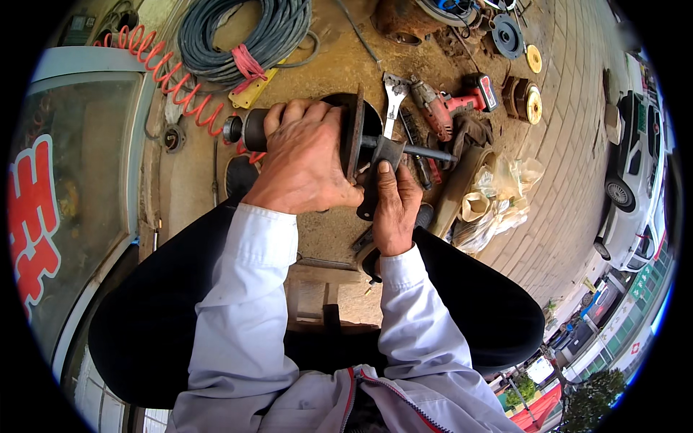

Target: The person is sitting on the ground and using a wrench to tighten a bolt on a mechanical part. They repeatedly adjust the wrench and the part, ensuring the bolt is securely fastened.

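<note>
My left hand (pixel 299 159) is wrapped round a dark metal cylindrical assembly (pixel 252 128) that has a knurled end at left and a square flange plate (pixel 356 123) at right. A grey threaded rod (pixel 432 153) sticks out to the right. My right hand (pixel 393 209) grips a dark flat bracket (pixel 390 152) that sits around or against the rod, thumb on its face. Just beyond lie a silver flat tool (pixel 395 90), a red and grey cordless impact driver (pixel 433 108) and some dark hand tools (pixel 410 124).
Coiled black hose (pixel 209 50), red spiral hose (pixel 195 101) and a glass panel (pixel 86 180) are left. Rusty housing (pixel 397 22), round discs (pixel 507 36), spools (pixel 521 97), a glove (pixel 474 132) and plastic bags (pixel 498 202) are right. A paved walkway leads to a parked white car (pixel 635 187).
</note>
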Tool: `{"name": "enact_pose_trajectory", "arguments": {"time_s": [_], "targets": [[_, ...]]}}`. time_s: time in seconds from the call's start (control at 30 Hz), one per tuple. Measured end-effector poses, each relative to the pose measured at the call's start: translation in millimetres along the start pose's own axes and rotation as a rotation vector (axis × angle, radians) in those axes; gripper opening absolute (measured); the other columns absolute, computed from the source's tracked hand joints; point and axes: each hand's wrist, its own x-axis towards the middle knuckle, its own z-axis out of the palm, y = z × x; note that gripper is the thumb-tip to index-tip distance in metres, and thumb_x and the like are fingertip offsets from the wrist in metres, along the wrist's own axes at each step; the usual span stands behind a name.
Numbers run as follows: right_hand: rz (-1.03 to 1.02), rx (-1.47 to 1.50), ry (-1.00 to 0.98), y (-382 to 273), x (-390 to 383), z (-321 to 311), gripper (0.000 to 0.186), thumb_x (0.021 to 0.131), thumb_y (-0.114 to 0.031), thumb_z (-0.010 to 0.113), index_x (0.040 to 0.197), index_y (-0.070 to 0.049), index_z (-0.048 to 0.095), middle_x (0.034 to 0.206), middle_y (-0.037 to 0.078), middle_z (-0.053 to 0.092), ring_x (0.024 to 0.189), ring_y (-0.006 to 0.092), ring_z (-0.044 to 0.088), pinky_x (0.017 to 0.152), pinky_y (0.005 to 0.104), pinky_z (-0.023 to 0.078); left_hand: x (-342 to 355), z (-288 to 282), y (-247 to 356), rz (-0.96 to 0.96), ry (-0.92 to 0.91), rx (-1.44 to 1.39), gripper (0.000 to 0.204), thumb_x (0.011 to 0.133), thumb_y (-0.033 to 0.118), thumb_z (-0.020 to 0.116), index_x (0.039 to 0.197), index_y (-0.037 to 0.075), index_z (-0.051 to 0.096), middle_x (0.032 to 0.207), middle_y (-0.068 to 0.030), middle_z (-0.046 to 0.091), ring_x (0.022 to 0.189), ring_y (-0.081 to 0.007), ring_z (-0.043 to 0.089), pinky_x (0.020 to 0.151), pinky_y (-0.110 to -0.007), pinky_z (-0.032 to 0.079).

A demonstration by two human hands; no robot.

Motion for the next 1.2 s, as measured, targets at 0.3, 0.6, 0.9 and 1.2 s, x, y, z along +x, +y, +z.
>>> {"name": "enact_pose_trajectory", "arguments": {"time_s": [0.3,0.6,0.9,1.2], "targets": [[-0.106,-0.144,0.245,15.9,4.8,22.1,0.017,0.106,-0.014,0.063,0.108,0.002,0.064,0.088,0.000,0.066,0.077,0.0072,0.053,0.066,0.0244,0.047,1.1,5.2,0.1,0.053,0.025,0.020,0.091,0.053,0.043,0.088,0.129,0.001,0.059,0.121,-0.0171,0.061,0.124,-0.0354,0.050,0.111,-0.049,0.029],[-0.264,-0.293,0.290,26.2,1.9,21.1,0.017,0.107,-0.007,0.058,0.121,0.002,0.063,0.100,0.002,0.067,0.088,0.0068,0.058,0.078,0.0230,0.050,-3.7,19.9,10.8,0.071,0.197,-0.018,0.077,0.074,0.049,0.077,0.126,-0.006,0.060,0.126,-0.0220,0.061,0.129,-0.0372,0.048,0.114,-0.054,0.025],[-0.148,-0.344,0.283,14.7,1.2,22.4,0.015,0.106,-0.004,0.057,0.117,0.003,0.063,0.100,0.004,0.068,0.090,0.0097,0.060,0.082,0.0258,0.051,-2.3,24.0,18.1,-0.004,0.234,-0.020,0.065,0.076,0.040,0.079,0.122,-0.002,0.062,0.122,-0.0203,0.063,0.125,-0.0358,0.050,0.113,-0.051,0.027],[-0.259,-0.245,0.280,17.3,10.4,22.0,0.016,0.103,-0.007,0.062,0.103,0.008,0.062,0.082,0.017,0.070,0.079,0.0100,0.059,0.069,0.0318,0.052,1.3,27.3,17.7,0.004,0.259,-0.016,0.058,0.074,0.036,0.081,0.118,0.003,0.064,0.115,-0.0176,0.064,0.119,-0.0362,0.053,0.108,-0.051,0.031]]}}
